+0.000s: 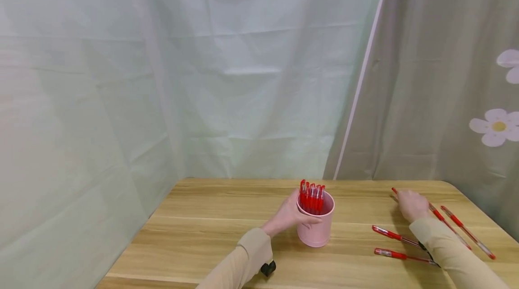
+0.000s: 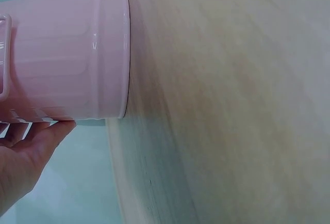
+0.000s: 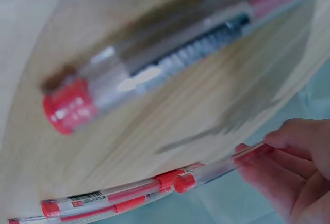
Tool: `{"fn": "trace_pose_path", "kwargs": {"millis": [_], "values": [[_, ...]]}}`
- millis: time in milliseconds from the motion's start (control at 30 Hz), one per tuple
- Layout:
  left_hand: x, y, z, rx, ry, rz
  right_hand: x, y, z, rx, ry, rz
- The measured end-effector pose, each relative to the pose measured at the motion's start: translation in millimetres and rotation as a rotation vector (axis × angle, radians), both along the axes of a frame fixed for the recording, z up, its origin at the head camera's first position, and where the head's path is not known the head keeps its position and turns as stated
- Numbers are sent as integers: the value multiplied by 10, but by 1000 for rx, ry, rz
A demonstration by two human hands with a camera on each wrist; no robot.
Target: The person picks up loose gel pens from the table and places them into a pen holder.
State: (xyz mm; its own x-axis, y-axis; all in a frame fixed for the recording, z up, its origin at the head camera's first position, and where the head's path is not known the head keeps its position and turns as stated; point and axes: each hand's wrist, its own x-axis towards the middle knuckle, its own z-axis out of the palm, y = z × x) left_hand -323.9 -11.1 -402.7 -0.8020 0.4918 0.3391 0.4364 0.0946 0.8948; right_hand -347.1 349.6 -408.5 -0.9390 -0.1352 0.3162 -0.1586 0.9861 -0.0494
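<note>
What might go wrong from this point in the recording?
The pen pinched by the right hand could slip, or its projecting end might nudge the loose pens nearby. The pink cup, holding a bunch of upright pens, might tip if the left hand loosened its grip and something bumped it.

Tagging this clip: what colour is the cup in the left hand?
The cup is pink, clearest in the left wrist view.
</note>
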Motion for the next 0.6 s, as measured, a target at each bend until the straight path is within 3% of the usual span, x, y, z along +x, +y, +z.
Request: {"fn": "trace_pose_path", "kwargs": {"millis": [100, 400, 500, 600], "values": [[33, -5, 33, 3, 0, 1, -27, 11, 19, -4, 63, 20], [188, -37, 242, 14, -16, -32, -41, -66, 118, -29, 113, 109], [200, -48, 253, 16, -21, -33, -17, -163, 159, -23, 145, 149], [98, -39, 141, -1, -15, -10, -18, -244, 206, -23, 177, 157]]}}
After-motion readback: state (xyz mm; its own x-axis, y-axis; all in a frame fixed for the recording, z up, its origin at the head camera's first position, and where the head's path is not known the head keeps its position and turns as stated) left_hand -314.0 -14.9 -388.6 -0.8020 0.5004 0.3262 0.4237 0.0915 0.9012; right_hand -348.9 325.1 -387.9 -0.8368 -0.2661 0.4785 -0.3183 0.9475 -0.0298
